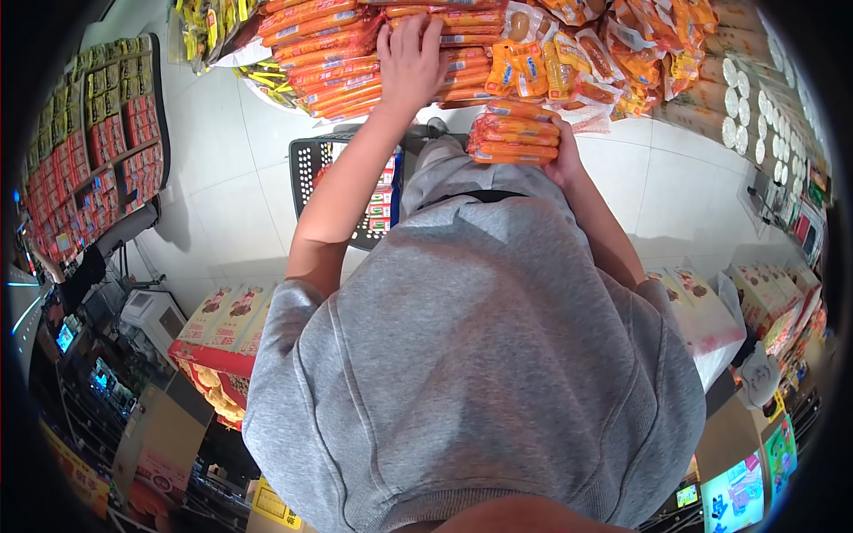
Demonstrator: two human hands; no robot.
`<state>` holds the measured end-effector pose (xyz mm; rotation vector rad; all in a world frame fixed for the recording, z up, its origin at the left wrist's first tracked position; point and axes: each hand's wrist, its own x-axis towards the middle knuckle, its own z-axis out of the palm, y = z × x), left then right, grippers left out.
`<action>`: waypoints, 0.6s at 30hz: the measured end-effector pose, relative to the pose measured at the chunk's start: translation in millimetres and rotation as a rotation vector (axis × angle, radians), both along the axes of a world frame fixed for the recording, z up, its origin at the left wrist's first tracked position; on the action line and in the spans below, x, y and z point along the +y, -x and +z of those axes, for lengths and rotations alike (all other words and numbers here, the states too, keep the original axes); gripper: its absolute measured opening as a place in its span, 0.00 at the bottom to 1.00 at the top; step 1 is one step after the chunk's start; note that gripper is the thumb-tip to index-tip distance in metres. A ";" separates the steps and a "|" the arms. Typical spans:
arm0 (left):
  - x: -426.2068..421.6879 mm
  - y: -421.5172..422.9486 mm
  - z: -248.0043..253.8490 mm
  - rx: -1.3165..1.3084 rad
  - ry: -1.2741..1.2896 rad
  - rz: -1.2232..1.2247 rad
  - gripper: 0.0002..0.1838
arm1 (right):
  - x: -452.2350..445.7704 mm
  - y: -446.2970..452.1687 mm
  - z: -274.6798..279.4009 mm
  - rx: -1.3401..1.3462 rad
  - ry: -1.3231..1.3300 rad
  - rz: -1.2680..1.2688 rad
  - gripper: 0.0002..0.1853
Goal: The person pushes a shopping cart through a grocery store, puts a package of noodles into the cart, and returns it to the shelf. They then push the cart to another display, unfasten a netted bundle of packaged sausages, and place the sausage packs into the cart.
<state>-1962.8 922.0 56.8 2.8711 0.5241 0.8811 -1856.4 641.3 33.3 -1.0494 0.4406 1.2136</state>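
Note:
My left hand (413, 69) reaches onto a display of orange-wrapped sausages (329, 67) stacked in rows at the top of the head view. Its fingers lie slightly apart over the wrappers, and I see nothing lifted in them. Lower and to the right, my right hand (566, 155) is closed round the right end of a pack of sausages (515, 133). That pack is held in front of my legs, just below the display edge. My right fingertips are partly hidden behind it.
Yellow-and-black packets (213, 27) and small orange snack bags (520, 69) flank the sausages. A black perforated basket (306, 178) with packets stands by my feet. White-ended rolls (733, 107) are at right, a packet rack (98, 133) at left, and cartons (227, 320) behind me.

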 end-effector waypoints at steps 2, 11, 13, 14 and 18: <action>10.2 -10.5 19.7 0.003 -0.020 0.000 0.31 | 10.0 4.7 12.1 -0.060 0.007 0.001 0.24; 49.4 -31.9 70.8 -0.073 -0.116 -0.149 0.34 | 38.0 15.9 18.7 -0.257 0.077 -0.036 0.16; 54.6 -35.6 108.9 0.261 -0.035 -0.119 0.47 | 43.1 16.9 27.7 -0.261 0.068 -0.019 0.16; 65.0 -42.5 103.0 0.204 -0.066 -0.155 0.50 | 46.9 17.7 32.7 -0.267 0.057 -0.009 0.17; 89.1 -58.2 99.4 0.329 -0.005 -0.222 0.52 | 57.4 17.3 25.0 -0.309 0.067 0.022 0.18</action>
